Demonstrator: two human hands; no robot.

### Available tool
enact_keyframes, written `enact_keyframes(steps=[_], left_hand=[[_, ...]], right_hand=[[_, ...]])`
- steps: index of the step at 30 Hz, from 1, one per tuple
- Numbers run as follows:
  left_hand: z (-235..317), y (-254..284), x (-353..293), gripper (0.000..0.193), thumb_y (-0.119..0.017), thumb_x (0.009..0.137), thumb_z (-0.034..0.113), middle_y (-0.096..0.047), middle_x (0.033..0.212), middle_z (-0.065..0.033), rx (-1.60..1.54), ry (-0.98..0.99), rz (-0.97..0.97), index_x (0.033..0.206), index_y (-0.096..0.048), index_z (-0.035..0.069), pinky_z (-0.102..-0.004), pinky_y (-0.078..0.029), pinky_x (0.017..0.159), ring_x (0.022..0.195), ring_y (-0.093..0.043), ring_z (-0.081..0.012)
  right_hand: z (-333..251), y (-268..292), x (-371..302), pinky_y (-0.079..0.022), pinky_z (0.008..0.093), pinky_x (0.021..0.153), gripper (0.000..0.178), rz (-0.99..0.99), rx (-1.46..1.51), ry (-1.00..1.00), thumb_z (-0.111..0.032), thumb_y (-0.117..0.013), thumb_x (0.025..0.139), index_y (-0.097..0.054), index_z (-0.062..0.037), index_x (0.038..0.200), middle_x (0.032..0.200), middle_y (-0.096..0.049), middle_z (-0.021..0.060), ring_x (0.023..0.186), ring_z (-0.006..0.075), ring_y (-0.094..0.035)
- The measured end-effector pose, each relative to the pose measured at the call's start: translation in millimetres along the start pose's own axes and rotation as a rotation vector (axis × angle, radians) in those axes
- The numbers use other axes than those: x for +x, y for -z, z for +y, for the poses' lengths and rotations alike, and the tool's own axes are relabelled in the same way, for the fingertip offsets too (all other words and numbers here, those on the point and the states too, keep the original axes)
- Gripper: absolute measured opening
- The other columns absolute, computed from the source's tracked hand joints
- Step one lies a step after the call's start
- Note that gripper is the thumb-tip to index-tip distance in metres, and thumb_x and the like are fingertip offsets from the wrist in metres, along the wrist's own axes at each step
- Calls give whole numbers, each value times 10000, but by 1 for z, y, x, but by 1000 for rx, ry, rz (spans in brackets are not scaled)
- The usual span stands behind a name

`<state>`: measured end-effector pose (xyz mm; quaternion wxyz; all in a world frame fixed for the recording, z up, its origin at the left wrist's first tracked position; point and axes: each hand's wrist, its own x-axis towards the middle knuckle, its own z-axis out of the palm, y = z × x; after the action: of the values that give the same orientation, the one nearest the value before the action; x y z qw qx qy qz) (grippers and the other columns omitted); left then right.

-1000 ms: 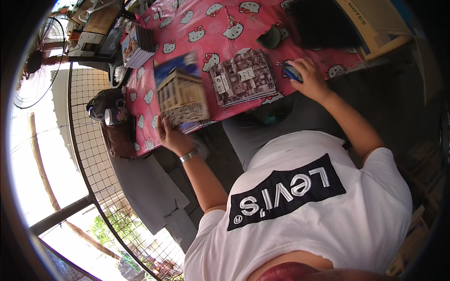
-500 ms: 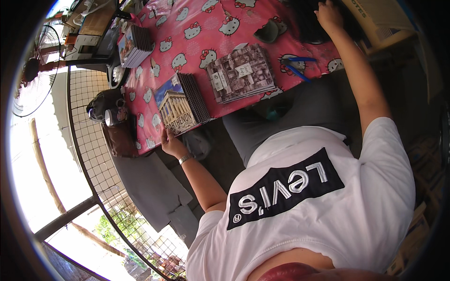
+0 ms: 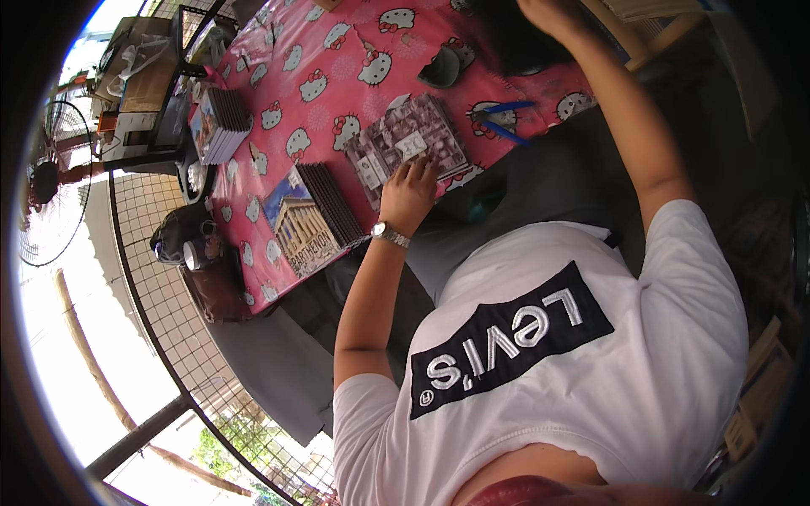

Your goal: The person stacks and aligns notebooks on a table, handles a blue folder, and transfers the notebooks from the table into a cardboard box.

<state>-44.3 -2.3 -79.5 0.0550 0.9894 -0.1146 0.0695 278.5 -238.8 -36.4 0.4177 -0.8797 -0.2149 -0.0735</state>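
Observation:
My left hand [image 3: 410, 196], with a metal-band watch [image 3: 390, 234] at the wrist, lies with fingers outstretched on the near edge of a stack of notebooks [image 3: 411, 139] with a brown photo-collage cover. To its left stands a stack of spiral notebooks [image 3: 304, 226] with a temple picture on the cover. My right hand [image 3: 548, 15] is at the upper edge of the view, beside a dark black object [image 3: 525, 46]; its fingers are partly cut off, so its grip cannot be made out.
The table has a pink cartoon-cat cover [image 3: 316, 84]. Blue-handled pliers [image 3: 506, 122] and a dark green curved piece [image 3: 440, 69] lie on it. Another notebook stack [image 3: 221, 126] is farther left. A black bag [image 3: 181, 232] hangs by the table's left edge; a fan [image 3: 55, 181] stands beyond.
My left hand has left the temple-cover stack and moved right onto the collage-cover notebooks. My right hand has shifted up and left in the view. The whole view has turned slightly.

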Motion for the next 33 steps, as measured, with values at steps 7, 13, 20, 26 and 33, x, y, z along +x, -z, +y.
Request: enact_keyframes(steps=[7, 13, 20, 26, 33], left_hand=[[-10, 63, 5, 437, -654, 763, 30, -680, 963, -99, -232, -55, -8, 1194, -630, 95, -385, -566, 704, 805, -675, -287], [-12, 81, 45, 260, -571, 798, 35, -647, 979, -129, -78, 116, 222, 1052, -628, 41, -416, -418, 881, 927, -607, -304], [-2, 69, 50, 155, -651, 863, 152, -685, 950, -69, -50, 139, 351, 993, -654, 68, -397, -410, 873, 923, -622, -272], [1, 72, 48, 143, -670, 867, 161, -691, 946, -63, -58, 156, 355, 980, -659, 73, -396, -403, 881, 919, -626, -259], [12, 59, 51, 291, -645, 848, 141, -633, 953, -83, -54, 73, 417, 1126, -577, 88, -430, -390, 885, 935, -587, -275]], right_hand=[[-56, -18, -107, -496, 330, 861, 229, -413, 392, 418, -69, -564, 939, -665, -36, 1141, 1072, -656, 98, 976, 209, -640], [-89, -43, -124, -421, 336, 838, 244, -238, 397, 509, -121, -668, 881, -720, -185, 1111, 924, -616, -11, 880, 157, -589], [-94, -47, -127, -339, 338, 907, 225, -156, 327, 564, -121, -725, 836, -729, -216, 1039, 894, -602, -65, 925, 114, -561], [-97, -41, -129, -430, 349, 877, 217, -197, 381, 591, -102, -713, 837, -711, -149, 1049, 994, -647, -6, 935, 173, -578], [-110, -27, -143, -517, 364, 738, 261, -357, 454, 454, -29, -675, 845, -666, -58, 1104, 987, -630, 85, 842, 267, -636]])
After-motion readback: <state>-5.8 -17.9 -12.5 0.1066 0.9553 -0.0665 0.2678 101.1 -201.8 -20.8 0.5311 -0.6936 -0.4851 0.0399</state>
